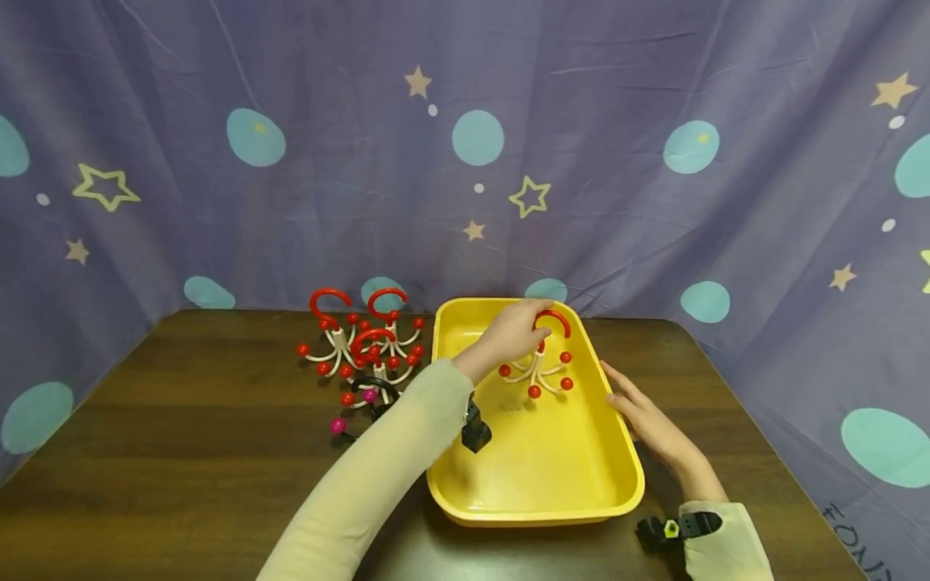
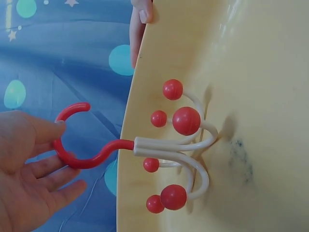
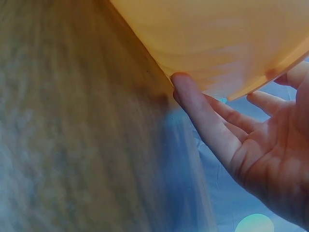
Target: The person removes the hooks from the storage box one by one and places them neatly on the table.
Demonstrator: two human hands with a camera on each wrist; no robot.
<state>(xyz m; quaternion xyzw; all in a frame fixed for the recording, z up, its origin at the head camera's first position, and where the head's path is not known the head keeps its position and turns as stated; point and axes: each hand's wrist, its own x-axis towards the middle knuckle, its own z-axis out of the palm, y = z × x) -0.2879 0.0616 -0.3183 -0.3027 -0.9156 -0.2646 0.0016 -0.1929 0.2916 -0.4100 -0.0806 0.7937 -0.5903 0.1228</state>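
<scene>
A hanger (image 1: 536, 373) with a red hook, white curved arms and red ball tips is upright inside the yellow tub (image 1: 538, 472), toward its far end. My left hand (image 1: 508, 329) reaches over the tub and pinches the hanger's red hook (image 2: 94, 162) between thumb and fingers. In the left wrist view the white arms (image 2: 203, 169) are close to the tub's floor; whether they touch it I cannot tell. At the tub's right side is my right hand (image 1: 647, 415), its extended fingers (image 3: 200, 111) against the outer wall.
Left of the tub, several similar red and white hangers (image 1: 337, 347) stand close together on the dark wooden table (image 1: 182, 452). In front of them is a black hanger with pink ball tips (image 1: 338, 426), partly behind my left sleeve. A patterned purple curtain (image 1: 349, 202) hangs behind the table.
</scene>
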